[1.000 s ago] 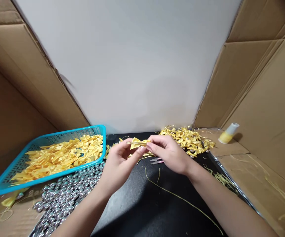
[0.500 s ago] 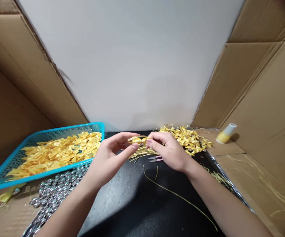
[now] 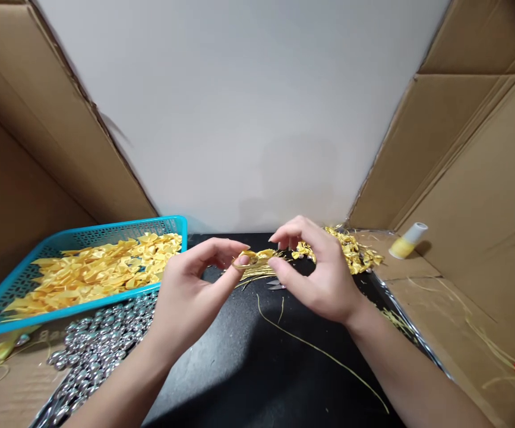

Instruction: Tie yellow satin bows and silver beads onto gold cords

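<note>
Above the black tabletop (image 3: 234,351), left hand (image 3: 195,282) pinched on yellow bow (image 3: 264,254), right hand (image 3: 322,270) spread beside it

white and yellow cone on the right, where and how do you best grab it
Grip the cone by its white upper part, probably best with the right hand coming from the left: that part stands up free, while the cardboard wall looks close on the right.
</note>
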Demonstrator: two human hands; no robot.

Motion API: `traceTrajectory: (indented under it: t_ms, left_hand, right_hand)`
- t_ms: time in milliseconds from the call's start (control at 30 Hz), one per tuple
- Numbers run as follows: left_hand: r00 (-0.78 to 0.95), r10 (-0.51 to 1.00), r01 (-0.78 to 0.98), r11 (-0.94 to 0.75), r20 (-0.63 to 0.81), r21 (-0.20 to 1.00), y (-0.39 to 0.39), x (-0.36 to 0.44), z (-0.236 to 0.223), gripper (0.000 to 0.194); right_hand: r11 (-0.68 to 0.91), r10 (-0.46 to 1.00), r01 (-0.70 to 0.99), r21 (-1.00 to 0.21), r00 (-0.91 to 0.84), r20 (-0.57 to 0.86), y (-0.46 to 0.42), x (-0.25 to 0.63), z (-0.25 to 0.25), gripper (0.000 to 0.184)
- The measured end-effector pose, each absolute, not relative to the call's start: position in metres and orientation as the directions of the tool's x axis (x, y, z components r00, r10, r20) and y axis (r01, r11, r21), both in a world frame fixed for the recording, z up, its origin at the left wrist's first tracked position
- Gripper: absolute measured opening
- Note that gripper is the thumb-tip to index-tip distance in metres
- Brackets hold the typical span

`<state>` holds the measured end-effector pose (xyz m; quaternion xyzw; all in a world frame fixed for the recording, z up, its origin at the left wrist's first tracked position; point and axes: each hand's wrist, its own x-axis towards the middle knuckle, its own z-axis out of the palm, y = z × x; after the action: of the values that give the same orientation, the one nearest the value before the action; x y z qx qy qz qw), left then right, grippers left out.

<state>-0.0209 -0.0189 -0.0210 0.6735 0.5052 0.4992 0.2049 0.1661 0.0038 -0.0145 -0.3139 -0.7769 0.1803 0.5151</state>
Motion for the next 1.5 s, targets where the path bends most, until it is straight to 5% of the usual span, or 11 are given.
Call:
traceTrajectory:
  t_ms: [133,300,400,467,633,800,1133,1233,1300,1500]
  left_hand:
    - [-0.01,0.882,0.515,-0.4,0.472,0.758,-0.016,-0.02,-0.022,0.016]
    - [0.068,0.93,0.453,-0.352,0.362,0.819,0.001,-0.023,-0.03,0.015]
    - [0.134,0.947,0.372,-0.322,0.293,0.871,0.009,-0.023,-0.036,0.014]
    - [0.163,0.956,0.334,-0.288,0.246,0.897,0.012,-0.021,-0.039,0.013]
    - [0.196,0.967,0.259,-0.213,0.165,0.942,0.009,-0.014,-0.04,0.015]
    - [0.178,0.966,0.168,-0.219,0.188,0.961,-0.003,-0.008,-0.03,0.011]
    - [0.047,0.977,0.121,-0.213,0.208,0.97,-0.017,-0.012,-0.019,0.011]
    - [-0.012,0.982,0.136,-0.183,0.186,0.974,-0.018,-0.011,-0.019,0.014]
    - [-0.06,0.979,0.145,-0.186,0.196,0.972,-0.018,-0.01,-0.019,0.015]
    - [-0.112,0.945,0.231,-0.277,0.308,0.933,-0.025,-0.009,-0.026,0.01]
  right_hand:
    - [0.757,0.653,0.352,-0.55,-0.407,0.639,0.003,0.176,-0.004,0.014]
    - [0.535,0.842,0.61,-0.584,-0.438,0.313,0.036,0.209,-0.016,0.01]
    - [0.348,0.928,0.869,-0.351,-0.373,-0.004,0.051,0.23,-0.044,0.008]
    - [0.31,0.939,0.911,-0.273,-0.338,-0.062,0.052,0.237,-0.064,0.008]
    - [0.419,0.905,0.879,-0.226,-0.426,0.021,0.04,0.229,-0.103,0.03]
    - [0.448,0.891,0.861,-0.241,-0.451,0.049,0.041,0.214,-0.12,0.014]
    - [0.317,0.944,0.815,-0.485,-0.32,0.079,0.035,0.225,-0.102,0.014]
    - [0.37,0.929,0.584,-0.722,-0.217,0.3,0.011,0.226,-0.069,0.021]
    - [0.48,0.874,0.405,-0.778,-0.139,0.466,-0.011,0.219,-0.051,0.025]
    - [0.689,0.698,0.459,-0.56,-0.214,0.683,-0.043,0.183,-0.041,0.01]
